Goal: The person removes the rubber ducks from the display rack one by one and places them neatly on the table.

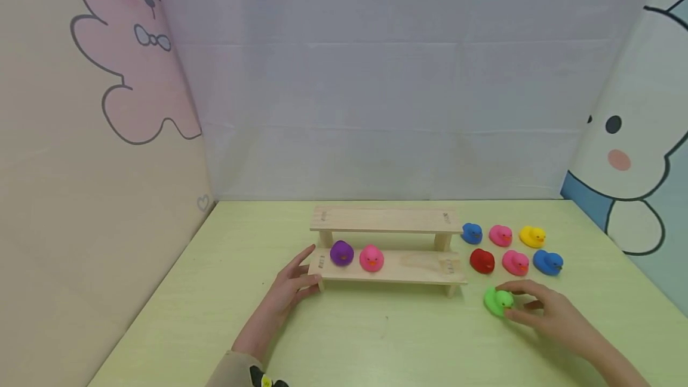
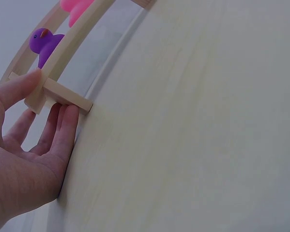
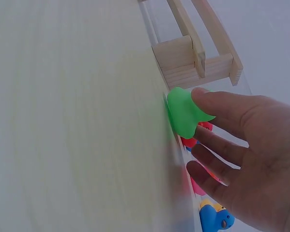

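Note:
A two-tier wooden shelf (image 1: 411, 266) stands on the table. My left hand (image 1: 286, 289) grips the left end of its lower tier, thumb at the front edge and fingers around the end by the leg (image 2: 69, 94). On that tier sit a purple rubber duck (image 1: 341, 253) and a pink rubber duck (image 1: 371, 258), side by side near the left. Right of the shelf, my right hand (image 1: 553, 316) pinches a green rubber duck (image 1: 495, 301) between thumb and index finger, low over the table. The other right fingers are spread apart in the right wrist view.
Behind the right hand, several ducks form two rows: blue (image 1: 472, 233), pink (image 1: 501, 235) and yellow (image 1: 533, 236) at the back, red (image 1: 482, 261), pink (image 1: 516, 262) and blue (image 1: 548, 262) in front. A pale curtain (image 1: 376, 106) hangs behind the table.

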The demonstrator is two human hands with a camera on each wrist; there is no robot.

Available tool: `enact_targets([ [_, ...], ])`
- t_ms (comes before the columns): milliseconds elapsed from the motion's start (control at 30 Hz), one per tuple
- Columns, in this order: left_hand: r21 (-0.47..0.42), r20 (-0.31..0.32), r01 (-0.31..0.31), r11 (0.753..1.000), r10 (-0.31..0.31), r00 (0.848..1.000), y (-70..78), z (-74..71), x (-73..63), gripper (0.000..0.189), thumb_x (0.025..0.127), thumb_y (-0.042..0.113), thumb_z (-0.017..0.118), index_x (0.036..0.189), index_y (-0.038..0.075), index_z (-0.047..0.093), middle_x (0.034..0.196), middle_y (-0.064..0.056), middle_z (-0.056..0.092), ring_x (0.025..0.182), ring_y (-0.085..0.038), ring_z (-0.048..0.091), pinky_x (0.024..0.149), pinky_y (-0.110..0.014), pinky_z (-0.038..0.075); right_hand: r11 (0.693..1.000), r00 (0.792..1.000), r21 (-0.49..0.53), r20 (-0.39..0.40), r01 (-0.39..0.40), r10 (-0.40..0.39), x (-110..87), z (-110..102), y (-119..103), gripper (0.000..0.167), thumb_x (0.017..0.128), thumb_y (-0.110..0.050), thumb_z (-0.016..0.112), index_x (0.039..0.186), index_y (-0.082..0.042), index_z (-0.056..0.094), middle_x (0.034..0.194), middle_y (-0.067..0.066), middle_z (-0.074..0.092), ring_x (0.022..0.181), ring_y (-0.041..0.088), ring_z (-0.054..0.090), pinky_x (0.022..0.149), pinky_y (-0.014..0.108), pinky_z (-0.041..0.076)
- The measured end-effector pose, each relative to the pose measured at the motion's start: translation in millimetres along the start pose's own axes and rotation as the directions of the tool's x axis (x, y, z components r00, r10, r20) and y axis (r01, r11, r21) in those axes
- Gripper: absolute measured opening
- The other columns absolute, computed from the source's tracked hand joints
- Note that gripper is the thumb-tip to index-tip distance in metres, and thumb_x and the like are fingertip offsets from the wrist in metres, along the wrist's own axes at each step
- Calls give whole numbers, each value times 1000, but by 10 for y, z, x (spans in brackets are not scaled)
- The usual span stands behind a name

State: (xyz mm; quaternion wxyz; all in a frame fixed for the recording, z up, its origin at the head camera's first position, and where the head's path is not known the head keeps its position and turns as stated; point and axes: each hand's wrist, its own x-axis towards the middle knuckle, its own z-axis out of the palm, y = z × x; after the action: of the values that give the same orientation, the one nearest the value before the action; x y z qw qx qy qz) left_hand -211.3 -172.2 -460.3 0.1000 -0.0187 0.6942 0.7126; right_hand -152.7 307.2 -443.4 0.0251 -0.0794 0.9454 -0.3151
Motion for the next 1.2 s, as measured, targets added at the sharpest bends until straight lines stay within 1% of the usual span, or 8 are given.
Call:
enact_targets([
  [67, 0, 0, 1, 1000, -1, 1000, -3, 0, 3, 70, 90, 9, 68, 152, 28, 40, 136, -22, 51, 104, -18, 65, 93, -32, 57, 1000, 1000, -6, 5, 2, -2, 0, -6, 2, 47, 85, -26, 77, 126, -9, 63, 124, 12, 65, 104, 24, 59, 72, 12, 51],
  [300, 7, -8, 3, 1000, -3, 1000, -7, 1, 7, 70, 90, 9, 68, 151, 28, 41, 136, -22, 51, 105, -18, 65, 94, -34, 57, 1000, 1000, -3, 7, -7, 7, 3, -18, 19, 48, 84, -25, 77, 127, -9, 62, 125, 13, 64, 106, 26, 59, 72, 12, 52],
  [367, 8, -7, 3, 1000, -3, 1000, -6, 3, 6, 70, 90, 9, 68, 151, 28, 40, 136, -22, 51, 105, -18, 65, 94, -34, 57, 1000, 1000, 1, 9, -10, 10, 6, -21, 30, 48, 85, -25, 77, 127, -8, 62, 125, 14, 64, 107, 27, 59, 73, 16, 55],
  [467, 7, -4, 2, 1000, -2, 1000, -6, 4, 6, 70, 90, 9, 68, 151, 28, 40, 137, -22, 51, 105, -18, 65, 95, -34, 57, 1000, 1000, 5, 12, -16, 15, 14, -25, 46, 49, 85, -24, 77, 128, -7, 61, 126, 16, 63, 108, 28, 59, 77, 25, 60],
  [567, 4, -1, 1, 1000, -1, 1000, -8, 3, 7, 70, 90, 9, 68, 151, 28, 40, 137, -22, 51, 105, -18, 65, 95, -33, 57, 1000, 1000, 8, 13, -13, 13, 16, -27, 56, 49, 85, -25, 77, 128, -7, 61, 126, 16, 63, 108, 28, 59, 78, 31, 61],
  [767, 8, -1, 4, 1000, -4, 1000, -10, 0, 10, 70, 90, 10, 68, 152, 28, 40, 137, -21, 51, 105, -18, 64, 95, -33, 57, 1000, 1000, 1, 4, 15, -15, 5, -26, 62, 48, 84, -26, 78, 126, -10, 62, 123, 12, 65, 103, 26, 61, 75, 20, 59],
  [867, 9, -1, 3, 1000, -3, 1000, -10, -1, 10, 70, 90, 10, 68, 152, 28, 40, 137, -21, 51, 105, -18, 65, 95, -34, 57, 1000, 1000, 3, 3, 26, -26, 4, -28, 63, 47, 84, -25, 78, 126, -10, 63, 122, 12, 66, 102, 26, 62, 74, 17, 57],
  [1200, 10, 0, -1, 1000, 1, 1000, -14, -7, 13, 70, 90, 10, 68, 152, 28, 40, 137, -21, 52, 105, -18, 65, 95, -34, 57, 999, 999, 18, 5, 33, -33, 16, -27, 64, 47, 84, -24, 78, 126, -9, 63, 122, 12, 66, 102, 27, 63, 76, 24, 60],
])
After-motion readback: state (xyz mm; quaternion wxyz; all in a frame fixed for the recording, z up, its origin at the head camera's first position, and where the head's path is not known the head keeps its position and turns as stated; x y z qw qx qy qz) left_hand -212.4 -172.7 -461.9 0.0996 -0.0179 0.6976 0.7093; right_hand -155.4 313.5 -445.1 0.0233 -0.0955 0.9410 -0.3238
